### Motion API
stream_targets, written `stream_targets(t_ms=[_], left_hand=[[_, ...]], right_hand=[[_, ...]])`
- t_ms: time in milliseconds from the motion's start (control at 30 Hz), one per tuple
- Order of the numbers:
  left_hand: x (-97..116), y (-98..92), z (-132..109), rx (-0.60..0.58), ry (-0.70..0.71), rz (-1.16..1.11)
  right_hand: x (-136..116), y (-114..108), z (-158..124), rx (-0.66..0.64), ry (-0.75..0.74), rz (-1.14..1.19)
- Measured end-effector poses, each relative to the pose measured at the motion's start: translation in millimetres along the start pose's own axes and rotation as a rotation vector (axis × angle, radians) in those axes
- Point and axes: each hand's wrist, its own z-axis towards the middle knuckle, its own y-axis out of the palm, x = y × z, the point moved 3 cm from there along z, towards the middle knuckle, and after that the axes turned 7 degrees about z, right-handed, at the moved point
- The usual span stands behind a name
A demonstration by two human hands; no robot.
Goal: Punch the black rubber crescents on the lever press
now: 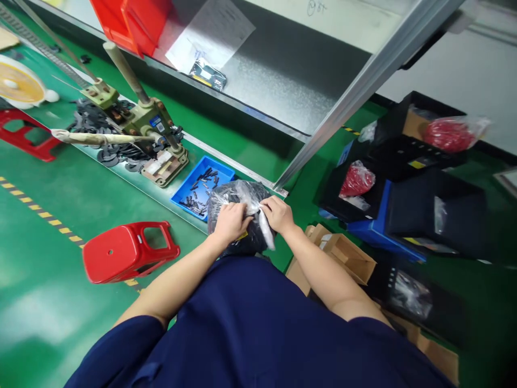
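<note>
A clear plastic bag full of dark contents sits at the bench corner, close against my body. Its gathered, twisted neck runs between my two hands. My left hand is closed on the bag near the neck, with the thumb pointing right. On the other side my right hand pinches the neck, and a loose white tail of plastic hangs below the fingers. A yellow patch shows under my left hand. Just left of the bag lies a blue tray holding small dark parts, partly covered by the bag.
A green hand press stands left of the tray among black parts. Red stools are on the floor to the left. Black crates with bagged red parts and cardboard boxes stand at right. A metal post rises beyond my hands.
</note>
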Motion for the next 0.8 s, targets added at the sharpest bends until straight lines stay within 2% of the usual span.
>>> stream_targets(t_ms=[100,233,333,400,533,633,733,800], left_hand=[[-8,-11.2,-3,-0.021,0.015,0.011],[-25,-42.8,-38,-0.031,0.070,-0.086],[-34,-58.7,-65,-0.016,0.059,-0.212],[-30,-61.3,-73,-0.028,0.098,-0.287],[-11,-56.3,-64,-0.103,0.170,-0.292],[-11,-62.4,-44,0.037,0.046,-0.303],[-23,-76.6,-33,0.212,-0.076,-0.443],[-30,-83.6,-32,0.251,-0.127,-0.560]], right_hand=[[14,-15,0,0.025,0.021,0.013],[45,-37,0,0.160,0.137,0.058],[62,-41,1,0.257,0.231,0.132],[68,-37,3,0.322,0.293,0.198],[60,-25,18,0.456,0.368,0.341],[43,-22,42,0.508,0.360,0.450],[24,-20,74,0.508,0.318,0.539],[15,-17,98,0.496,0.293,0.575]])
